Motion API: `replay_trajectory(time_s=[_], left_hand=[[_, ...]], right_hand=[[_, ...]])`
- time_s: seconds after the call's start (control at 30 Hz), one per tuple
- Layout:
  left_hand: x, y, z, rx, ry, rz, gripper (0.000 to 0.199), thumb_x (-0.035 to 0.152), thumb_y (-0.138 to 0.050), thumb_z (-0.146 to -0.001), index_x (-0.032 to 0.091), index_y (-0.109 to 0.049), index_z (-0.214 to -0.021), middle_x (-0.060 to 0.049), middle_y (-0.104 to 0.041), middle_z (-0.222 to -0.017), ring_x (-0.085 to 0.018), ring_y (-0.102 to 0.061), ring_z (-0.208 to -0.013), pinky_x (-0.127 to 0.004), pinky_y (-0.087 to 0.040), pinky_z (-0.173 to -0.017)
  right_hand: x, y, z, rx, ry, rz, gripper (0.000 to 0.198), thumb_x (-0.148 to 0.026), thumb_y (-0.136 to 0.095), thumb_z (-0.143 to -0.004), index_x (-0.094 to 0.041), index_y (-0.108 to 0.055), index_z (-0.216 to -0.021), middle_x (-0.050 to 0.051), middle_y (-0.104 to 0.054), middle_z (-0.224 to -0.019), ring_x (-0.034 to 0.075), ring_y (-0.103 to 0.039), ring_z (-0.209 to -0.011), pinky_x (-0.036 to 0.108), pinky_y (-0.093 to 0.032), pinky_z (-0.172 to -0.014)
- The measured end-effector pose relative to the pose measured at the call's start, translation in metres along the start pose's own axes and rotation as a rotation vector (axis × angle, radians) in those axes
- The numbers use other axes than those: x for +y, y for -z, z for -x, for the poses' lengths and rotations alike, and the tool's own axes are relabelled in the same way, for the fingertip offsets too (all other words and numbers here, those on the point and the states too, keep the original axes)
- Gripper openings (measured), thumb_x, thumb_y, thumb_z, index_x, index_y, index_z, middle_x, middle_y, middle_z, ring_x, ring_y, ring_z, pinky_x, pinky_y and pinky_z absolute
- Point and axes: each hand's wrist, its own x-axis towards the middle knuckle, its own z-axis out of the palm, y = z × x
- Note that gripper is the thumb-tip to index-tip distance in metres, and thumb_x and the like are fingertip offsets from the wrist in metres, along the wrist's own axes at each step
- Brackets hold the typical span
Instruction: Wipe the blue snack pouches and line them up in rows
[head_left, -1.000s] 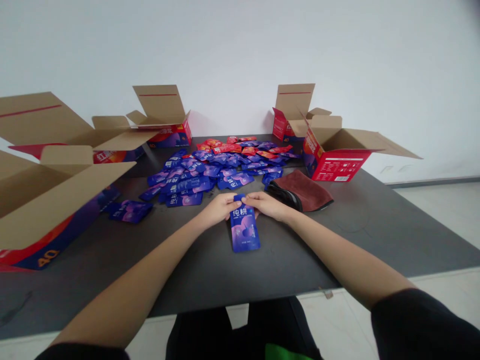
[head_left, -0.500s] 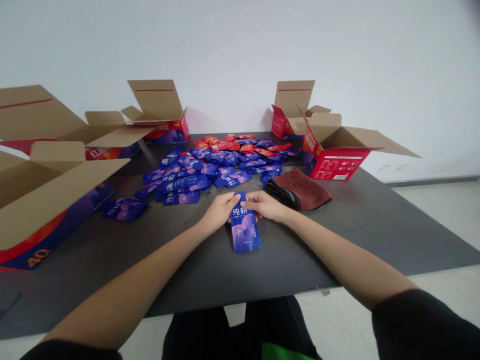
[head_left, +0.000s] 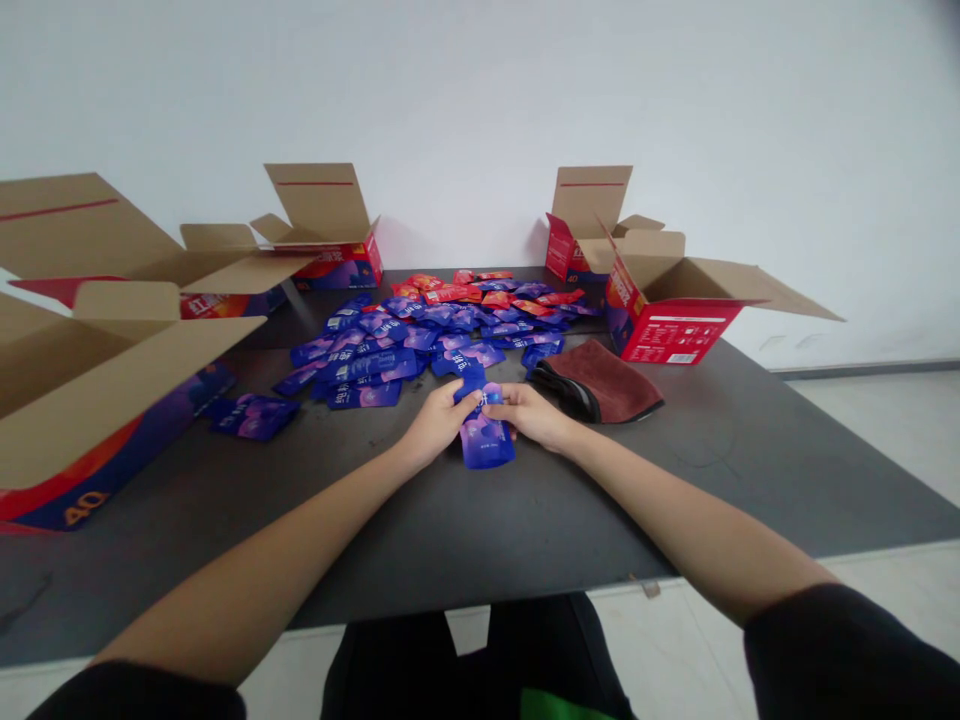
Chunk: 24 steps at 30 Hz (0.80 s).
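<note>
A blue and purple sachet [head_left: 486,443] with white lettering is held between both hands above the near middle of the table. My left hand [head_left: 441,422] pinches its left edge, thumb on the front. From the other side, my right hand [head_left: 531,415] grips it the same way, with the fingers behind mostly hidden. Just beyond the hands spreads a pile of blue sachets [head_left: 375,365], with red sachets [head_left: 454,292] towards its back. A brown cloth [head_left: 600,380] with a black edge lies folded near my right hand.
Open cartons stand on both sides: a large near-left carton [head_left: 112,455], another behind it [head_left: 232,303], a back-left carton [head_left: 341,265], a back-right carton [head_left: 566,250] and a right carton [head_left: 675,335]. Loose blue sachets [head_left: 256,415] lie beside the near-left one. A wall rises behind the dark table [head_left: 600,530].
The sachet has slid or tilted upward in my hands: its lower end is shorter below the fingers and its top now sticks out above them. Both hands stay in nearly the same place.
</note>
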Motion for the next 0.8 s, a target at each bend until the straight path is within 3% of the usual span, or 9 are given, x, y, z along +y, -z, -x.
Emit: replay_trajectory(time_s=[0.13, 0.23, 0.3, 0.4, 0.53, 0.67, 0.8], left_hand=[[0.0005, -0.0004, 0.0011, -0.055, 0.048, 0.06, 0.037, 0.044, -0.064, -0.078, 0.013, -0.062, -0.097, -0.005, -0.068, -0.082, -0.02, -0.063, -0.078, -0.034, -0.051, -0.074], [0.0023, -0.0012, 0.0034, -0.056, 0.054, 0.072, 0.038, 0.043, -0.067, -0.076, 0.012, -0.063, -0.098, -0.005, -0.068, -0.082, -0.02, -0.064, -0.076, -0.034, -0.051, -0.073], [0.0032, -0.0023, 0.0049, -0.023, 0.035, 0.07, 0.04, 0.043, -0.067, -0.075, 0.013, -0.062, -0.101, -0.005, -0.068, -0.087, -0.021, -0.063, -0.081, -0.034, -0.05, -0.075], [0.0029, -0.0038, 0.0056, 0.027, 0.008, 0.059, 0.04, 0.044, -0.067, -0.075, 0.014, -0.063, -0.102, -0.005, -0.069, -0.093, -0.022, -0.062, -0.089, -0.033, -0.048, -0.08], [-0.0002, -0.0038, 0.0028, 0.063, 0.012, 0.053, 0.037, 0.042, -0.065, -0.078, 0.015, -0.063, -0.104, -0.004, -0.069, -0.097, -0.021, -0.061, -0.093, -0.033, -0.047, -0.085], [-0.0005, -0.0013, 0.0008, -0.03, 0.073, 0.088, 0.039, 0.045, -0.059, -0.082, 0.013, -0.062, -0.105, -0.005, -0.068, -0.083, -0.017, -0.063, -0.071, -0.03, -0.051, -0.065], [0.003, 0.0006, 0.0034, -0.182, 0.116, 0.113, 0.037, 0.04, -0.069, -0.076, 0.011, -0.06, -0.097, -0.001, -0.061, -0.064, -0.01, -0.053, -0.045, -0.021, -0.041, -0.041]], right_hand=[[0.0006, -0.0048, -0.002, 0.089, 0.096, -0.083, 0.026, -0.036, -0.071, -0.071, -0.019, -0.056, -0.082, -0.005, -0.058, -0.064, 0.01, -0.054, -0.055, 0.02, -0.044, -0.051], [0.0015, -0.0034, -0.003, 0.136, 0.056, -0.068, 0.024, -0.038, -0.069, -0.075, -0.019, -0.055, -0.082, -0.006, -0.056, -0.059, 0.009, -0.05, -0.046, 0.02, -0.043, -0.044], [0.0012, -0.0008, -0.0023, 0.099, -0.062, -0.104, 0.026, -0.042, -0.064, -0.079, -0.019, -0.055, -0.085, -0.004, -0.058, -0.058, 0.009, -0.051, -0.042, 0.02, -0.044, -0.04], [-0.0004, 0.002, 0.0003, -0.057, -0.214, -0.161, 0.032, -0.045, -0.065, -0.079, -0.017, -0.056, -0.092, 0.002, -0.066, -0.066, 0.014, -0.062, -0.051, 0.024, -0.052, -0.047], [-0.0008, -0.0003, 0.003, -0.09, -0.165, -0.158, 0.032, -0.037, -0.075, -0.07, -0.015, -0.058, -0.086, 0.001, -0.064, -0.064, 0.012, -0.061, -0.053, 0.023, -0.051, -0.051], [-0.0002, -0.0034, 0.002, -0.001, -0.025, -0.161, 0.032, -0.035, -0.077, -0.066, -0.016, -0.057, -0.081, -0.003, -0.061, -0.063, 0.008, -0.053, -0.047, 0.021, -0.045, -0.045], [0.0006, -0.0015, -0.0003, 0.074, 0.047, -0.114, 0.033, -0.038, -0.076, -0.068, -0.017, -0.055, -0.082, -0.004, -0.06, -0.062, 0.009, -0.053, -0.048, 0.019, -0.042, -0.043]])
